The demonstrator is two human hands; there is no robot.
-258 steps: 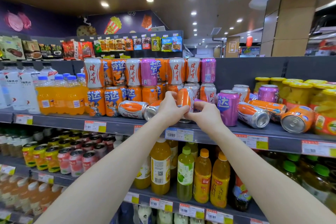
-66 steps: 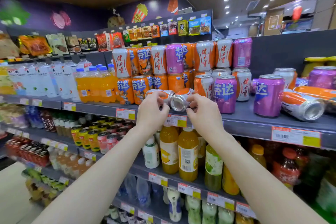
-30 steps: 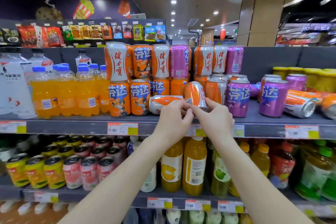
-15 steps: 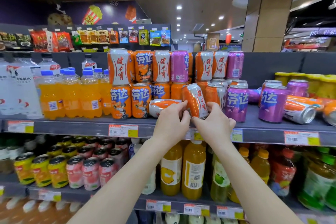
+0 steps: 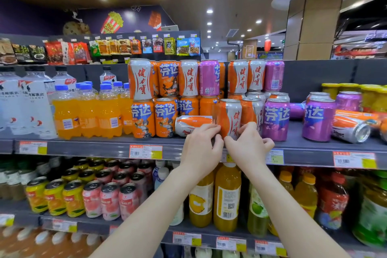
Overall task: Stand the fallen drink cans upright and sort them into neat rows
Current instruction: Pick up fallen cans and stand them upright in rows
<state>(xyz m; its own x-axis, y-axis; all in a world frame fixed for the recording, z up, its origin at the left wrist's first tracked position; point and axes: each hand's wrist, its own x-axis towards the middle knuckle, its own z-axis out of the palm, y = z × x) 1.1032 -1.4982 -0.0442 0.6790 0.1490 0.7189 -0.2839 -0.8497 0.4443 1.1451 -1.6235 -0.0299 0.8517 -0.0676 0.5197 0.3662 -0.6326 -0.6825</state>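
Note:
An orange-and-silver can [image 5: 230,117] stands upright at the front of the grey shelf [image 5: 100,145]. My left hand [image 5: 200,148] and my right hand [image 5: 249,146] both pinch its base with their fingertips. Just left of it an orange-and-silver can [image 5: 193,124] lies on its side, partly behind my left fingers. At the right another fallen can [image 5: 349,126] lies with its silver end toward me, beside upright purple cans [image 5: 276,119] [image 5: 318,120]. Stacked upright cans [image 5: 142,79] fill the back.
Orange soda bottles [image 5: 88,111] and white-labelled bottles [image 5: 31,100] stand at the shelf's left. Yellow-lidded jars [image 5: 347,88] sit at the far right. The shelf below holds juice bottles [image 5: 227,197] and small cans [image 5: 73,199]. Price tags line the shelf edges.
The orange-and-silver can, tilted in both hands half a second ago, now stands upright on the shelf. My fingers have slid down to its base.

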